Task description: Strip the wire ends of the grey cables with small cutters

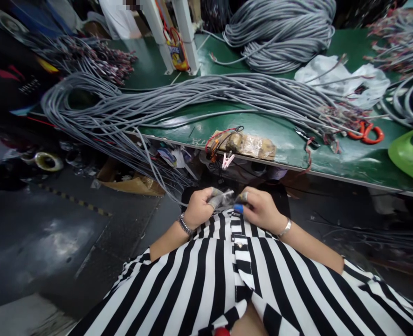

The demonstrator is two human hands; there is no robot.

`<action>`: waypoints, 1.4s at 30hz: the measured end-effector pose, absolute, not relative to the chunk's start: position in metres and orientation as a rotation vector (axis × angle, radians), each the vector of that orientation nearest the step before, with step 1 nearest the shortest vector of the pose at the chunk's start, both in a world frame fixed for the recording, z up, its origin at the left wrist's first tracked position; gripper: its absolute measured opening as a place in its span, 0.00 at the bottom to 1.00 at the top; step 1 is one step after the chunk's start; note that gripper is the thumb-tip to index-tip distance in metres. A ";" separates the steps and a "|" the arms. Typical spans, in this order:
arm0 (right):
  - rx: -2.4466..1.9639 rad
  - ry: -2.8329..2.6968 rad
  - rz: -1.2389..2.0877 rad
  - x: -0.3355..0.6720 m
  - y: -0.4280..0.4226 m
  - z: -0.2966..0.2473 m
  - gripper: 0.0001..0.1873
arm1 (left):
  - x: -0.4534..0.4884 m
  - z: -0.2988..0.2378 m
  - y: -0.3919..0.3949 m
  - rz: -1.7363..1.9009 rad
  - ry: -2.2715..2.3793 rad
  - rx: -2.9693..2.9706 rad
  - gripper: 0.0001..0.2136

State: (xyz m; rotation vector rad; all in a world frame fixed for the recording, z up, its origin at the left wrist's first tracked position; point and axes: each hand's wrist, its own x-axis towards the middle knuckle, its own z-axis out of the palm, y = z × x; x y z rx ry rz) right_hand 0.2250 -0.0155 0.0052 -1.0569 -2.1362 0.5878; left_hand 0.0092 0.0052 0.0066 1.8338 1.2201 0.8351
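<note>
Above my lap, my left hand is closed with its taped thumb and finger around the end of a grey cable, which runs down from the bench. The cable's tip between the two hands is pale and blurred. Close beside it on the right, my right hand is pinched, with a blue cover on the thumb and tape on a finger. What its fingertips hold is too blurred to make out.
A long grey cable bundle lies across the green bench. Orange-handled scissors, a cardboard piece with wires, a pink clip and a green basket sit along its front. A large cable coil stands behind.
</note>
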 end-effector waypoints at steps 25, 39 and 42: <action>-1.145 -2.113 0.677 0.226 -0.005 0.003 0.02 | 0.015 0.013 0.007 0.605 1.063 1.166 0.14; -1.512 -2.275 0.470 0.230 -0.009 0.004 0.05 | 0.004 -0.003 -0.004 0.790 1.316 2.253 0.10; -1.450 -2.184 0.599 0.230 -0.008 0.006 0.05 | 0.001 0.006 -0.002 0.548 1.099 2.139 0.10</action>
